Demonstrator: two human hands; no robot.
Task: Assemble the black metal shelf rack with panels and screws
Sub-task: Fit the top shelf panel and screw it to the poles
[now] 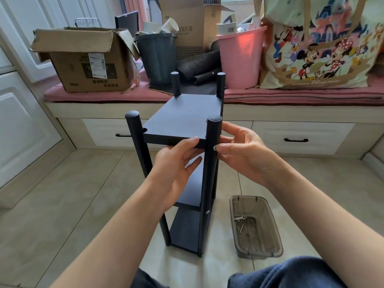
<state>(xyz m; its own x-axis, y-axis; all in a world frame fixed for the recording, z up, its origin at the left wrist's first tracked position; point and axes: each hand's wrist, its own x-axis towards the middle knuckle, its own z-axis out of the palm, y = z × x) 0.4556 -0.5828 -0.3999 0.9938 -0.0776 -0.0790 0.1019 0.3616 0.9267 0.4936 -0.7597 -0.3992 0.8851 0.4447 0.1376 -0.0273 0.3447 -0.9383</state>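
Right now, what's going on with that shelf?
A person sits on the floor putting together a black shelf rack that stands upright with its four posts up. The left hand holds the front edge of the top panel, while the right hand pinches a screw at the front right post. A clear tray with spare screws sits on the floor nearby.

Black shelf rack [182, 121] upright on floor, three panels fitted.

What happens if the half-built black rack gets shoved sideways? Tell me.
The rack would probably tip rather than slide, being tall and narrow on thin posts. It likely feels stiff below, where a screw shows. The top panel may shift.
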